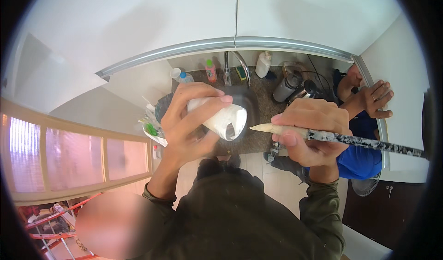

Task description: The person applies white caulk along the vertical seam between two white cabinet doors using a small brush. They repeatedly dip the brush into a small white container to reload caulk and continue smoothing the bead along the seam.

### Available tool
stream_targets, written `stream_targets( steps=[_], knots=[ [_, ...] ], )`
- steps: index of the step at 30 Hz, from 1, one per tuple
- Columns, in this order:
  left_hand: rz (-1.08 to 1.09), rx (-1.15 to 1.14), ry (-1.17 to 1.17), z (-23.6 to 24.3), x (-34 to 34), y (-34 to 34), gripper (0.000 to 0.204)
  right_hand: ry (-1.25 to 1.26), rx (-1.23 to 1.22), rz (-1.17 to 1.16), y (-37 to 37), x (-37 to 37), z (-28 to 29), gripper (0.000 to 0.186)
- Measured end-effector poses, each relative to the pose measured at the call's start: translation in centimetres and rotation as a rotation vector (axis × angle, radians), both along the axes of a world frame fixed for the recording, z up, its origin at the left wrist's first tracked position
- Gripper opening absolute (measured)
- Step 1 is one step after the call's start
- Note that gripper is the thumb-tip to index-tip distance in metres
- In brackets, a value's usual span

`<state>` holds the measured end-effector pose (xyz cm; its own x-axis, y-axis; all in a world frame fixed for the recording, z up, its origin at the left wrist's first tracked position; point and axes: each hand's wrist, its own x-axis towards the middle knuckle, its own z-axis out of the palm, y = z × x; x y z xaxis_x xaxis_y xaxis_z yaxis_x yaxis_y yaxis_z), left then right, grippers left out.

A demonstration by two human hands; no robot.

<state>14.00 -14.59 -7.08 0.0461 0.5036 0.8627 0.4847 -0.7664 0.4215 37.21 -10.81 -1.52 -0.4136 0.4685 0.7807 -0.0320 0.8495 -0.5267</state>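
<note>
My left hand (187, 121) is wrapped round a small white container (214, 115), tilted so its mouth faces toward the right. White coating covers the rim, and a dark opening shows inside. My right hand (311, 131) grips a paintbrush (364, 142) near its bristles, its black handle spattered with white and reaching out to the right. The pale bristles (260, 127) come to a point just right of the container's mouth, apart from it. Both hands are raised over a stone counter (267, 112) with a sink (242, 101).
White upper cabinets (184, 11) with a metal edge run across the top. A co-worker's hand (378, 98) rests on a cabinet edge at right. Bottles (211, 71), a faucet (244, 66) and a thermos (286, 87) stand on the counter. An orange ladder (50, 234) is lower left.
</note>
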Motion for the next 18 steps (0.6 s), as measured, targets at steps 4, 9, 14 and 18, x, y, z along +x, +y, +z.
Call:
stream_targets(
  steps=[4, 9, 14, 18],
  knots=[
    [0.059, 0.036, 0.067, 0.8, -0.1, -0.5, 0.052, -0.085, 0.107, -0.02, -0.2, -0.2, 0.4, 0.019],
    [0.096, 0.078, 0.087, 1.4, -0.3, -1.0, 0.054, -0.131, 0.164, 0.002, -0.1, -0.7, 0.4, 0.022],
    [0.119, 0.115, 0.094, 1.5, -0.9, -1.0, 0.055, -0.179, 0.156, -0.019, -0.2, -1.0, 0.9, 0.022],
    [0.127, 0.117, 0.103, 1.6, -1.1, -1.0, 0.057, -0.157, 0.17, -0.029, -0.1, -1.4, 0.6, 0.023]
  ],
)
